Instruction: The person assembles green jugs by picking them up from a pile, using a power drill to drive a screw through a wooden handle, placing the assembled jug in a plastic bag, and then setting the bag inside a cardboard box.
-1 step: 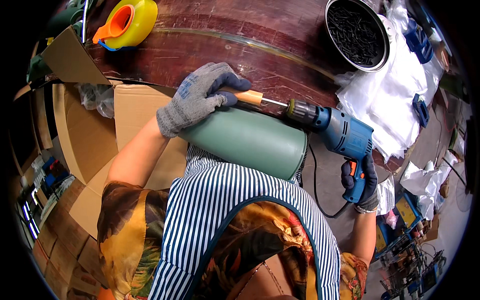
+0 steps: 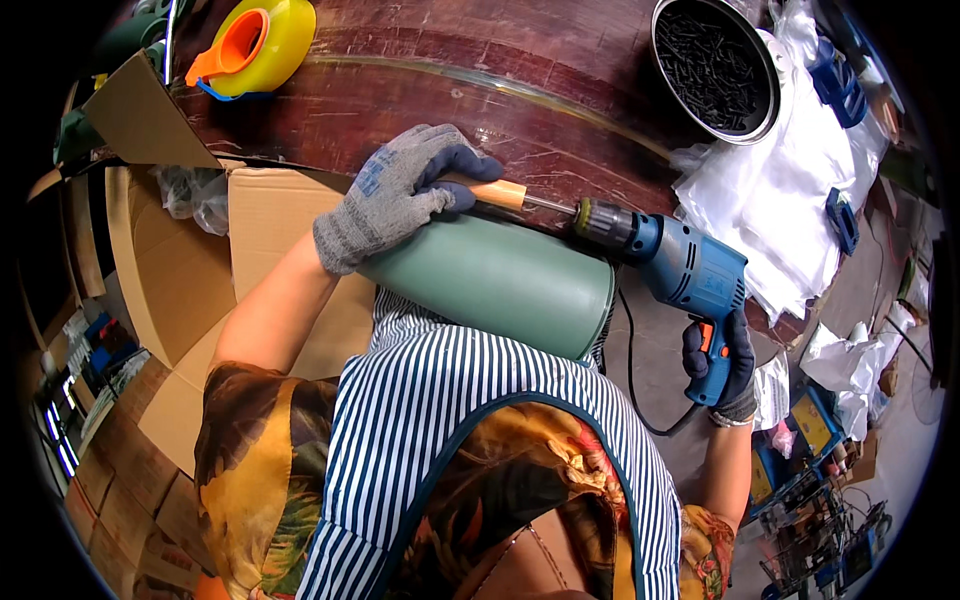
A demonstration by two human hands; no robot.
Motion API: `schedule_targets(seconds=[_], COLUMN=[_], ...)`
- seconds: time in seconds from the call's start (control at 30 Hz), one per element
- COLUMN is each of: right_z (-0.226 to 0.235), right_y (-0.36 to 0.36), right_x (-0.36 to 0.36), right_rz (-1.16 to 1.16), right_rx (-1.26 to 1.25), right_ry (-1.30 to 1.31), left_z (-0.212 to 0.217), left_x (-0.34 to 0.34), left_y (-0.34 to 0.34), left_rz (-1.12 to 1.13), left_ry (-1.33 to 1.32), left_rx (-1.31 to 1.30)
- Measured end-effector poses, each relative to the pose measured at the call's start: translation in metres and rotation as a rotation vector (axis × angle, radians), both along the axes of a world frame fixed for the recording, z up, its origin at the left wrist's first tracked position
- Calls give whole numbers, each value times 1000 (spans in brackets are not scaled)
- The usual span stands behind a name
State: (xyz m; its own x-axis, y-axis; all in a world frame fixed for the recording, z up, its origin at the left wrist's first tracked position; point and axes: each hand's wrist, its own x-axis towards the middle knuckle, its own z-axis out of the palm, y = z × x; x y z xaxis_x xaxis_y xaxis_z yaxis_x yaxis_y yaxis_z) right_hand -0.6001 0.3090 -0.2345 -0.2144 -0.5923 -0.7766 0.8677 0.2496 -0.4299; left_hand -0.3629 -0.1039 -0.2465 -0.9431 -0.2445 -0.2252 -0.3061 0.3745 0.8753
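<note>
My right hand (image 2: 735, 365), in a dark-palmed glove, is wrapped round the grip of a blue corded power drill (image 2: 700, 270), its fingers at the orange trigger. The drill's chuck points left and holds a thin metal shaft (image 2: 550, 205). The shaft's other end meets a tan wooden handle (image 2: 500, 192), which my left hand (image 2: 405, 190) grips in a grey glove with dark fingertips; the fingers hide the handle's left part. Below the handle lies a green cylinder (image 2: 490, 275) against my striped apron, its left end under my left hand.
On the dark red table (image 2: 480, 90) stand a tin (image 2: 772, 118) of black screws and a yellow tape roll (image 2: 290, 45) with an orange holder. White plastic bags (image 2: 770, 200) drape at right. An open cardboard box (image 2: 170, 270) stands at left; the drill's black cord (image 2: 632, 390) hangs down.
The metal shaft looks duller and greyer than before. Both hands, the drill and the green cylinder have stayed in place.
</note>
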Motion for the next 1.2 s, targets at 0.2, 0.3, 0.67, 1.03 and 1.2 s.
schedule_targets(seconds=[0.2, 0.3, 0.67, 1.03, 1.2], right_z=[0, 9, 0, -14, -17], right_y=[-4, -15, -11, 3, 4], right_x=[1, 5, 5, 1, 3], right_rz=[-14, -114, -60, 21, 21], right_rx=[-25, 160, 72, -47, -33], right_ry=[-27, -68, -35, 9, 52], left_z=[-2, -1, -4, -4, -3], left_x=[1, 1, 3, 3, 3], left_y=[0, 0, -1, -1, -2], left_rz=[4, 7, 18, 3, -1], left_ry=[1, 5, -4, 0, -7], left_rx=[2, 4, 68, 46, 35])
